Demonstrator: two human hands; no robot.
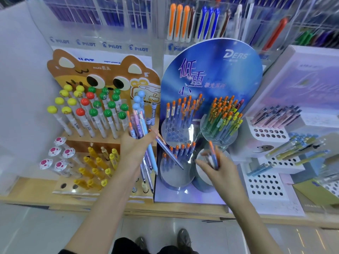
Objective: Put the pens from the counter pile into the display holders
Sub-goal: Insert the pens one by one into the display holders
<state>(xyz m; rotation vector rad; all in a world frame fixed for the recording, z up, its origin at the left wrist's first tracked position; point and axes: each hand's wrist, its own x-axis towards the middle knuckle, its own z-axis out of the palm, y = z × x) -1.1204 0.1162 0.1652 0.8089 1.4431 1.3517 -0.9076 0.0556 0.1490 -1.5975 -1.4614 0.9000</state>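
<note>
Head view. The left hand has its fingers curled round an upright bundle of pens. The right hand pinches a few orange-tipped pens. A round holder of the blue display stand lies just beneath the right fingers.

One view only, worn on the person's head, faces forward and steeply down over the front edge of the tabletop. The blue display stand fills the centre, close enough that both hands reach it. The forearms enter from the bottom edge: the left hand is just left of the stand, the right hand at its lower right. Below the stand lie the floor and the person's shoes. The wide lens bends the clear racks behind the stand.
</note>
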